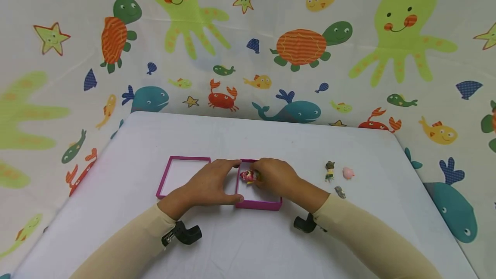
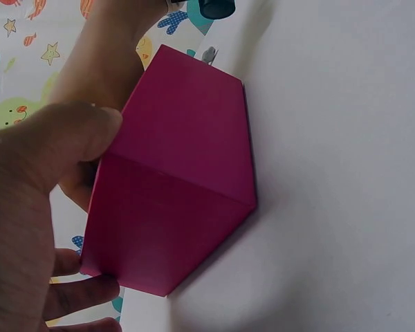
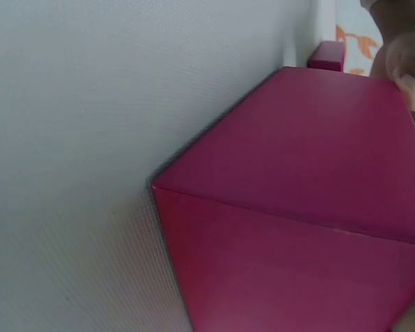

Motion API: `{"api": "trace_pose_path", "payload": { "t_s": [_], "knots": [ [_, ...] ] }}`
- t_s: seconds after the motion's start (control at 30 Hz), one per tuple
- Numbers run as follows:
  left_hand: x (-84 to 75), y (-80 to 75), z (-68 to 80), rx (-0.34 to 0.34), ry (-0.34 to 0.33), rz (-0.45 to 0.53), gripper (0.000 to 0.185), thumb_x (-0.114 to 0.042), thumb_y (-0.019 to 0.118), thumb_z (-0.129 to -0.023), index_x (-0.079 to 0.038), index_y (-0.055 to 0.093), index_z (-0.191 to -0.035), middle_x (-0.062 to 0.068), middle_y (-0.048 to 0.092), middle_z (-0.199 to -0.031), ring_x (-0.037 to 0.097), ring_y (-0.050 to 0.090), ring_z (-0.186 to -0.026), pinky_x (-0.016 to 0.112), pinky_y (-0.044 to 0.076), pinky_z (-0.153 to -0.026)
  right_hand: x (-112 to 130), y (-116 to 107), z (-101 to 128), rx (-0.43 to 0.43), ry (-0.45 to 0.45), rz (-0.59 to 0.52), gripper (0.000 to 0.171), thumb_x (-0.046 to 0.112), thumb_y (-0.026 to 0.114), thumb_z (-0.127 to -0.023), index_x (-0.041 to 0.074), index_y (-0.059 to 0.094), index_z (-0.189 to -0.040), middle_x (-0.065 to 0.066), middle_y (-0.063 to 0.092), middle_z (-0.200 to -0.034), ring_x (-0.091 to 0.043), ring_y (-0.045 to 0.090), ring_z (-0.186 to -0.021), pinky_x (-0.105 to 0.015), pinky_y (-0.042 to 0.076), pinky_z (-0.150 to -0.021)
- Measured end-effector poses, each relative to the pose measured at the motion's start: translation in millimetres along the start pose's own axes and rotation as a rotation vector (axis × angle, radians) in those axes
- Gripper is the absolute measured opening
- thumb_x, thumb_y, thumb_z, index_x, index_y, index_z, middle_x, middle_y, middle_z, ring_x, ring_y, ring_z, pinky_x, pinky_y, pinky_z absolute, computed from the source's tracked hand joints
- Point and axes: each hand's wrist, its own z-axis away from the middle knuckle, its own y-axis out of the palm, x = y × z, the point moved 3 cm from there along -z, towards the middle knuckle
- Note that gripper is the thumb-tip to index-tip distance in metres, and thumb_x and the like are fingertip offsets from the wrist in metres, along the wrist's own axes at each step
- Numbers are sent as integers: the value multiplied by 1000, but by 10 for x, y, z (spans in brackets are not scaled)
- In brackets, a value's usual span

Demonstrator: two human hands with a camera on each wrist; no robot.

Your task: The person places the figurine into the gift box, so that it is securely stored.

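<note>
A magenta box [image 1: 258,204] stands open on the white table [image 1: 232,137]. My left hand [image 1: 211,184] grips its left wall, with the thumb [image 2: 48,152] against the outside of the box [image 2: 180,187]. My right hand [image 1: 277,178] reaches into the box from the right and pinches a small pink toy figure [image 1: 248,176] just over the inside. The right wrist view is filled by an outer corner of the box [image 3: 297,207]. The floor of the box is mostly hidden by my hands.
The magenta-rimmed lid [image 1: 190,157] lies face up left of the box. Right of the box are a small hatted figure [image 1: 330,171], a pink pig toy [image 1: 348,173] and a tiny grey toy [image 1: 340,192]. A sea-creature cloth [image 1: 302,46] hangs behind the table.
</note>
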Motion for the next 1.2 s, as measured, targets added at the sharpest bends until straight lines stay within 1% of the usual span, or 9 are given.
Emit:
{"api": "trace_pose_path", "payload": {
  "t_s": [0.3, 0.5, 0.7, 0.9, 1.03, 1.2],
  "knots": [
    [-116, 49, 77, -7, -16, -1, 100, -63, 81, -73, -15, 46, -153, 2, 54, -148, 25, 47, -138, 53, 40, -112, -12, 49, 97, 0, -27, 30, 41, 28, 87, -83, 14, 74, -120, 1, 75, -104, -21, 70, -99, -41, 59, -87],
    [-189, 84, 131, -14, -22, 0, 99, -62, 81, -74, -15, 47, -153, 3, 55, -147, 26, 48, -137, 53, 41, -111, -19, 47, 204, -23, -37, 15, 41, 26, 86, -85, 13, 74, -122, 1, 76, -105, -22, 71, -101, -41, 58, -90],
    [-262, 112, 180, -20, -39, 2, 100, -64, 81, -73, -15, 47, -153, 3, 55, -147, 26, 48, -137, 53, 41, -111, -7, -26, 320, -46, -34, 7, 39, 24, 86, -85, 11, 74, -119, 2, 74, -98, -19, 69, -95, -38, 59, -86],
    [-340, 144, 230, -18, -56, -2, 101, -65, 81, -73, -15, 46, -154, 4, 55, -148, 27, 47, -139, 54, 39, -112, -48, -89, 433, -57, -49, -3, 41, 25, 87, -85, 13, 74, -122, 0, 74, -107, -21, 69, -104, -42, 58, -90],
    [-390, 168, 257, -15, -71, -6, 101, -65, 80, -73, -15, 46, -154, 3, 55, -147, 27, 47, -139, 55, 39, -112, -114, -132, 507, -60, -81, -16, 40, 27, 86, -85, 15, 75, -121, 1, 75, -111, -21, 68, -110, -42, 56, -94],
    [-453, 194, 286, -16, -90, -15, 102, -68, 80, -72, -16, 47, -153, 3, 55, -147, 27, 46, -139, 55, 41, -111, -189, -248, 620, -53, -120, -56, 40, 25, 87, -84, 15, 75, -122, 0, 74, -116, -23, 66, -116, -46, 54, -99]
  ]
}}
